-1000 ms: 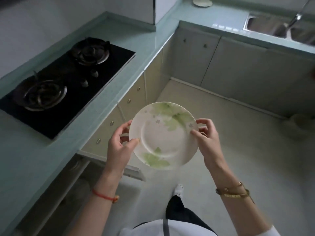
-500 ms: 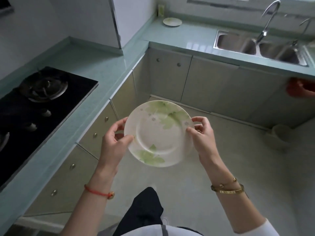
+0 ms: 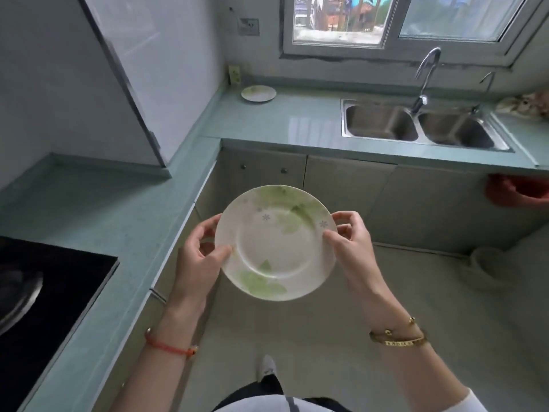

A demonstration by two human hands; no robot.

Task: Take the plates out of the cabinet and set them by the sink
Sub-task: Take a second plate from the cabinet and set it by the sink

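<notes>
Plate, white with green leaves, gripped at its rims by left hand and right hand.

You have two plates: the held plate and the corner plate, at the far corner of the counter. One two-basin sink; two taps, the tall tap and the short tap. Two hands: your left hand and right hand.

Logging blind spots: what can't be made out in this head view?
Head view:
Fingers of left hand and right hand under the held plate: hidden by it.
Far plate on the counter: too small to tell one or a stack.
Stove: cut by the left edge, blurred.
Red object at right: cut off, blurred.
</notes>
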